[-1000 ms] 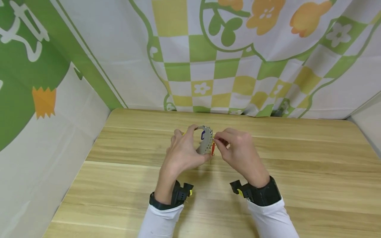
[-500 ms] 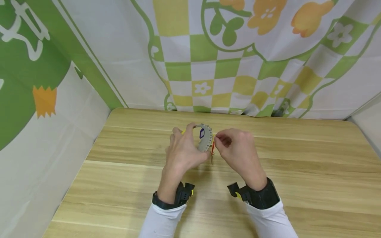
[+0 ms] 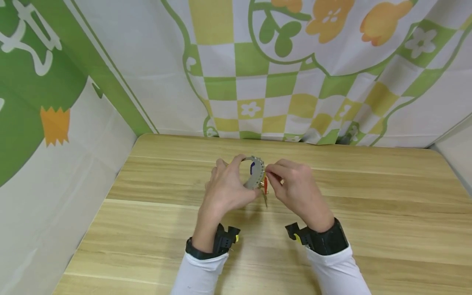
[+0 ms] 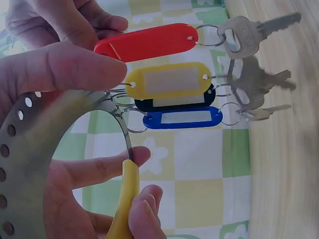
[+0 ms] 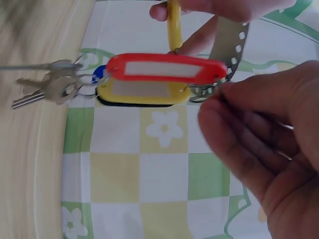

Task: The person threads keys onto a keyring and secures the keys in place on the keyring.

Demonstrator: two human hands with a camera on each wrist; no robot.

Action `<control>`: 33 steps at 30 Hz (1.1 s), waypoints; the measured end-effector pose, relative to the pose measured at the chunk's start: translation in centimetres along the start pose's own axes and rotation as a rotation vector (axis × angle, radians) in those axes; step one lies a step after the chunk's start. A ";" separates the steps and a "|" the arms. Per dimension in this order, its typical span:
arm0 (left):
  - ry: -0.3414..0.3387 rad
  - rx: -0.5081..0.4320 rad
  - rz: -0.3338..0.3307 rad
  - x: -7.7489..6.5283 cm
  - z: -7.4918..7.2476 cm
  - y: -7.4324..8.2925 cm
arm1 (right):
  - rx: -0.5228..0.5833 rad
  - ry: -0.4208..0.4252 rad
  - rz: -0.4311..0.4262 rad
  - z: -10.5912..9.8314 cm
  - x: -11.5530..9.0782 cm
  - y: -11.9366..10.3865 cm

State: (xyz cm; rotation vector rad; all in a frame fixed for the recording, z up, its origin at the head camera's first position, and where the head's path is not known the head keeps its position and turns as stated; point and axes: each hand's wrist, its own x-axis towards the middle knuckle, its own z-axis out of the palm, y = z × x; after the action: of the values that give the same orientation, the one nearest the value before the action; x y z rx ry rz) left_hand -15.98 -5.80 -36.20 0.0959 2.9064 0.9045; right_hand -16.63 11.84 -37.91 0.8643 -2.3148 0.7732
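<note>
My left hand [image 3: 228, 186] grips a large flat metal key ring [image 4: 25, 154] with holes along its edge and a yellow handle [image 4: 123, 199]. Fingers wrap the handle while the thumb presses near the thin end. Small split rings gather at that end, bearing a yellow key tag [image 4: 169, 79], a dark tag [image 4: 177, 100] and a blue tag [image 4: 184, 117]. My right hand [image 3: 300, 184] pinches the small ring at one end of a red key tag [image 5: 164, 67], right beside the others. A key [image 4: 241, 39] dangles from the red tag.
Both hands are above a wooden table [image 3: 387, 213]. Behind it hangs a white, green and yellow checkered curtain [image 3: 250, 86], and a printed sheet [image 3: 92, 135] rises on the left. Each wrist wears a black camera band [image 3: 326, 239].
The red tag and its key have swung slightly. My right hand shifted a little down and back while still pinching; the metal ring tilted slightly in my left hand and returned.
</note>
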 end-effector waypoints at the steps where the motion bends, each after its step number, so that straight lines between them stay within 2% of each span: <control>1: -0.004 -0.007 0.004 0.0 -0.1 0.0 | 0.007 0.003 0.001 0.0 0.0 0.0; 4: 0.011 -0.012 0.004 0.0 -0.1 0.0 | 0.029 0.007 0.055 -0.1 0.0 -0.2; 11: 0.078 0.033 -0.030 0.0 0.2 0.3 | 0.035 0.040 0.356 0.2 0.4 -1.3; 14: 0.089 0.045 -0.033 0.0 0.2 0.4 | 0.018 0.052 0.412 0.3 0.5 -1.7; 17: 0.087 0.042 -0.026 0.0 0.2 0.3 | 0.002 0.059 0.377 0.5 0.5 -1.6; 28: 0.021 -0.026 0.013 0.0 0.0 0.0 | 0.030 0.026 0.086 0.0 0.1 -0.2; 31: 0.007 -0.032 0.018 0.0 -0.1 0.0 | 0.032 0.016 0.051 0.0 0.1 0.0; 33: 0.009 -0.029 0.014 0.0 -0.1 0.0 | 0.038 0.010 0.069 0.0 0.1 -0.1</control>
State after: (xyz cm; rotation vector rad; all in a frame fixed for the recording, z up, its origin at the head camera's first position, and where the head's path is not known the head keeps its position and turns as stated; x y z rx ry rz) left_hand -16.03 -5.86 -36.14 0.1105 2.9035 0.9509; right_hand -16.64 11.75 -37.85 0.7986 -2.3382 0.8510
